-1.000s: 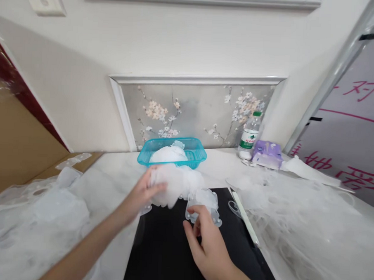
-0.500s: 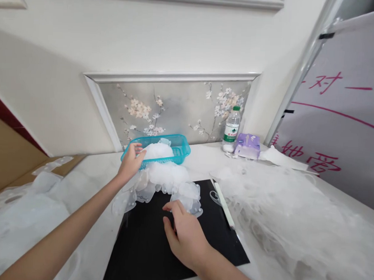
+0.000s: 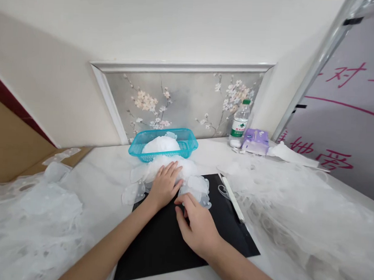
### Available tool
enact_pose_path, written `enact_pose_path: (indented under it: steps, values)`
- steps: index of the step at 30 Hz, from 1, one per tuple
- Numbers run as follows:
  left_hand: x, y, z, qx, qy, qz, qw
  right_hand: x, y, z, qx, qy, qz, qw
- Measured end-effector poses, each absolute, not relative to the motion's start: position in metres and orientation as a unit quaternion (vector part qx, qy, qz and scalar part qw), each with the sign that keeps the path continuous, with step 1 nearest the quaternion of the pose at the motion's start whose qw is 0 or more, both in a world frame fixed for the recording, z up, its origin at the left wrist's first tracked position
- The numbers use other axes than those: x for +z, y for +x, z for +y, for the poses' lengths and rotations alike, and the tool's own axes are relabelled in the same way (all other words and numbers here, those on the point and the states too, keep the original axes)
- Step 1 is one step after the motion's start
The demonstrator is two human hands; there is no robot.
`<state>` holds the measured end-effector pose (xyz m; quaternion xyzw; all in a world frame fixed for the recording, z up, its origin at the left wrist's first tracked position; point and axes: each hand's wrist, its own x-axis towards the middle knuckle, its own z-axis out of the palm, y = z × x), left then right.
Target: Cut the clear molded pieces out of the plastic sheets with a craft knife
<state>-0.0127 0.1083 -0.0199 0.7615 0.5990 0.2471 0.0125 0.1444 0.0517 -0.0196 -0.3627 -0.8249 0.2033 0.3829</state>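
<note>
My left hand (image 3: pixel 166 181) lies flat, fingers slightly spread, on a pile of white fluffy stuffing (image 3: pixel 186 167) in front of a teal plastic basket (image 3: pixel 133 151). Several translucent white fabric pieces with small white dots (image 3: pixel 134 194) stick out beneath and beside the pile. My right hand (image 3: pixel 197 223) hovers low over a black mat (image 3: pixel 157 250), fingers curled and the thumb apart from the index finger, with nothing visible between them. A small stack of translucent pieces (image 3: pixel 199 188) lies just beyond its fingertips. More white stuffing (image 3: pixel 161 144) sits in the basket.
A white stick-like tool (image 3: pixel 233 200) rests along the mat's right edge. Large heaps of sheer white material lie on the right (image 3: pixel 310 211) and left (image 3: pixel 44 220). A water bottle (image 3: pixel 239 123) and purple tissue pack (image 3: pixel 255 141) stand near the wall.
My left hand has moved from the basket's left rim, right and toward me, down onto the stuffing pile. The right hand stays low over the mat, and the view has shifted slightly.
</note>
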Motion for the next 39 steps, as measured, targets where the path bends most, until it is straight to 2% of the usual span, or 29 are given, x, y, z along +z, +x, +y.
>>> enact_pose_path:
  steps: [3,5,9,10,13,14,16,20,23,32,39]
  values:
    - [-0.020,-0.016,0.108,0.282,0.747,0.602,0.033,-0.021,0.149,0.061,0.118,-0.453,-0.785,0.406]
    - [-0.017,-0.017,0.104,0.316,0.731,0.602,0.056,-0.023,0.153,0.070,0.084,-0.508,-0.765,0.387]
    - [-0.001,-0.008,0.088,0.403,0.675,0.606,0.123,-0.028,0.159,0.083,0.120,-0.571,-0.733,0.350]
    - [0.006,-0.003,0.084,0.439,0.643,0.602,0.174,-0.029,0.159,0.084,0.128,-0.573,-0.731,0.348]
    - [0.034,0.010,0.071,0.568,0.437,0.526,0.459,-0.030,0.158,0.083,0.130,-0.566,-0.741,0.339]
    - [0.044,0.014,0.067,0.590,0.376,0.489,0.521,-0.029,0.158,0.082,0.129,-0.563,-0.744,0.335]
    - [0.063,0.017,0.059,0.620,0.285,0.423,0.596,-0.028,0.158,0.081,0.127,-0.562,-0.747,0.331]
    - [0.084,0.015,0.044,0.597,0.188,0.263,0.734,-0.030,0.159,0.081,0.124,-0.558,-0.753,0.325]
    - [0.090,0.014,0.035,0.579,0.168,0.169,0.780,-0.033,0.160,0.081,0.119,-0.551,-0.761,0.320]
    - [0.102,0.018,0.025,0.510,0.138,0.106,0.842,-0.036,0.163,0.079,0.115,-0.551,-0.774,0.292]
    - [0.102,0.016,0.023,0.487,0.197,0.068,0.848,-0.038,0.165,0.077,0.115,-0.541,-0.782,0.287]
